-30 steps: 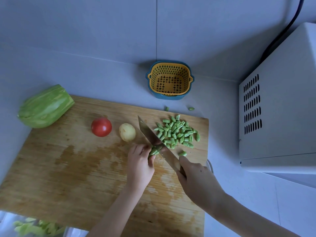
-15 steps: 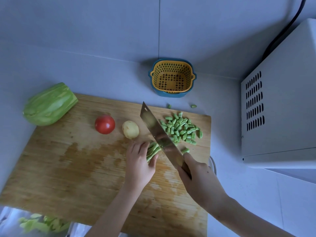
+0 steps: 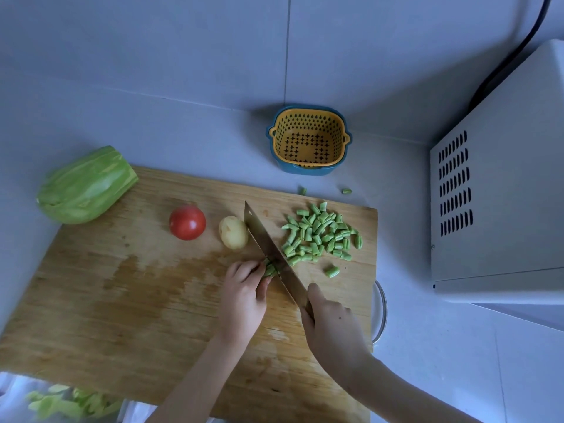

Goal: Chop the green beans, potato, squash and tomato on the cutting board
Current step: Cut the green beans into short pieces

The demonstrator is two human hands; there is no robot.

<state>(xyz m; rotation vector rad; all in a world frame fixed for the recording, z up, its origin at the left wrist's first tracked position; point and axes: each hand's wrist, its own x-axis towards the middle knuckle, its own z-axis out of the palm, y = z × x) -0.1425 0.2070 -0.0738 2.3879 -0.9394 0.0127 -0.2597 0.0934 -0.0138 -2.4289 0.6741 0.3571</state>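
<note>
Fingers of the left hand pinch the green bean bundle. Right hand clamps the steel cleaver, blade crossing it beside them.

The knife (raised before) now cuts the beans.

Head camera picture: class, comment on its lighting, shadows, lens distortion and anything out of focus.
Head view: dim, bluish, even light. Head view: only a soft shadow behind the yellow perforated basket. Head view: the wide lens skews the rectangular wooden cutting board. Head view: pale green scraps, bottom left, look blurred.
</note>
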